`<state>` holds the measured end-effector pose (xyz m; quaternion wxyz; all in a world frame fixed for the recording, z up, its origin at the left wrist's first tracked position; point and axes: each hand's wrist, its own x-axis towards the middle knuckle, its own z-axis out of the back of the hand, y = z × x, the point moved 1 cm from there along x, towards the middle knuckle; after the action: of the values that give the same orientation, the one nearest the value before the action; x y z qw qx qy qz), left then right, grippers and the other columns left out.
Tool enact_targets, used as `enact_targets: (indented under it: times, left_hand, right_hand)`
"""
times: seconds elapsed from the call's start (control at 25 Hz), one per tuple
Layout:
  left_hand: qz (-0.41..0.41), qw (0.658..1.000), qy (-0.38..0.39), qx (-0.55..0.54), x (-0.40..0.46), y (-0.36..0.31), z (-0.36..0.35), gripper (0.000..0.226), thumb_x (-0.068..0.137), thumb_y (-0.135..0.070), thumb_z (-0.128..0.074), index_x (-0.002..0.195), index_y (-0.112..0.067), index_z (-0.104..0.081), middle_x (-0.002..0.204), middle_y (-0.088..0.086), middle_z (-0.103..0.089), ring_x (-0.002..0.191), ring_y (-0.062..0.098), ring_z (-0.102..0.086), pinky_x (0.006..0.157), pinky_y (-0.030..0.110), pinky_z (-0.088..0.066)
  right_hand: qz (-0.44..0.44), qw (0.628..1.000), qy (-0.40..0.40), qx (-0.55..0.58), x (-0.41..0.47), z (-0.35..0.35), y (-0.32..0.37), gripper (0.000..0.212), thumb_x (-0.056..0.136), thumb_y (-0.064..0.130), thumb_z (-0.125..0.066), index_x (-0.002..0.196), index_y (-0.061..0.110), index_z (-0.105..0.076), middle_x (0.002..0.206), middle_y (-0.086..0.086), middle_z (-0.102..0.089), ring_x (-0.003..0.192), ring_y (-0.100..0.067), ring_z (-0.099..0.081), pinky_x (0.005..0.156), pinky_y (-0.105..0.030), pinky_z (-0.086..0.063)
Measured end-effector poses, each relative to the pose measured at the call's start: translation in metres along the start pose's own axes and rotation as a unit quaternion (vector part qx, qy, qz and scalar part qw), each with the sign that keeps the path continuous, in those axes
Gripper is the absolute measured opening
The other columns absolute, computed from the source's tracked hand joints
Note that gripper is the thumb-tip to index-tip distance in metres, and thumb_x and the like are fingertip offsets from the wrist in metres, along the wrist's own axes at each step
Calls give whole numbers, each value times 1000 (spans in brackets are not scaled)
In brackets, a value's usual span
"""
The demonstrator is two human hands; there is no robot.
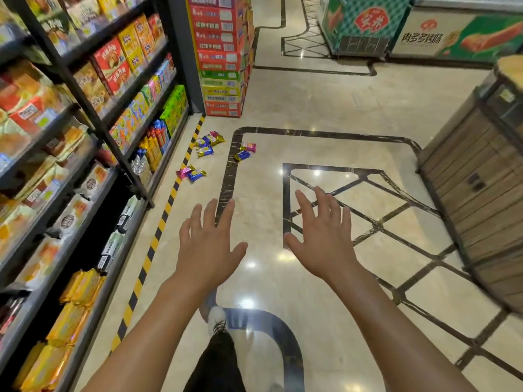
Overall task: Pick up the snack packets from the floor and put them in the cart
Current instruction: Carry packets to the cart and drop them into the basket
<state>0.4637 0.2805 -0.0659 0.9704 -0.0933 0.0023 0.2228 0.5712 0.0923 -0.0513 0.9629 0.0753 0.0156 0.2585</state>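
A: You're holding both hands out ahead, palms down. Your left hand [209, 244] and right hand [322, 236] are both spread, fingers straight, gripping nothing.

B: And the snack packets?

A: They're lying on the floor [325, 114] well ahead of you, in three loose groups beside the shelving [93, 131]. The nearest pair [191, 173] is sitting just off the yellow-and-black floor tape [154, 241]. A second cluster [209, 142] is lying farther along, near the stacked cartons [220, 55], and two more [245, 151] are resting on the dark inlay strip [226, 179].

B: Which first?

A: I'd judge the nearest pair. You're needing to close in and crouch before reaching; the wrappers look slick and flat, so you're better off pinching an edge than pressing down.

B: The cart?

A: Not showing in this view. You're wanting to locate it before filling your hands.
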Motion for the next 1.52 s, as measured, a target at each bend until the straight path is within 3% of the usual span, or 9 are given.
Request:
enact_targets:
  times: [0.44, 0.72, 1.04, 1.52]
  left_hand:
    - [-17, 999, 22, -17, 194, 89, 18, 83, 96, -62, -39, 156, -34, 12, 167, 3, 9, 152, 33, 10, 121, 50, -2]
    - [-18, 999, 48, -1, 290, 112, 20, 84, 97, -62, -37, 155, -34, 17, 166, 3, 12, 151, 33, 14, 121, 49, 1]
    - [-25, 997, 45, 55, 449, 80, 11, 83, 96, -62, -38, 157, -33, 10, 167, 4, 7, 152, 34, 9, 121, 50, -3]
    - [53, 995, 72, 49, 658, 19, 17, 84, 95, -64, -37, 155, -36, 15, 166, 1, 13, 151, 32, 15, 122, 51, -3]
  right_hand:
    - [-39, 999, -10, -12, 192, -21, 77, 85, 90, 57, -49, 157, 31, -4, 164, -8, 0, 150, -32, -3, 120, -54, -7]
    - [-17, 999, 35, -9, 285, -37, 89, 85, 90, 57, -48, 156, 30, -3, 164, -10, -1, 149, -34, -4, 120, -53, -13]
    - [-2, 999, 41, 34, 433, -51, 32, 85, 91, 54, -51, 156, 33, -1, 164, -7, 4, 150, -30, 0, 121, -51, -7]
    - [63, 996, 50, 26, 675, -19, -49, 84, 92, 56, -49, 155, 35, 2, 164, -5, 6, 150, -32, 2, 121, -54, -7]
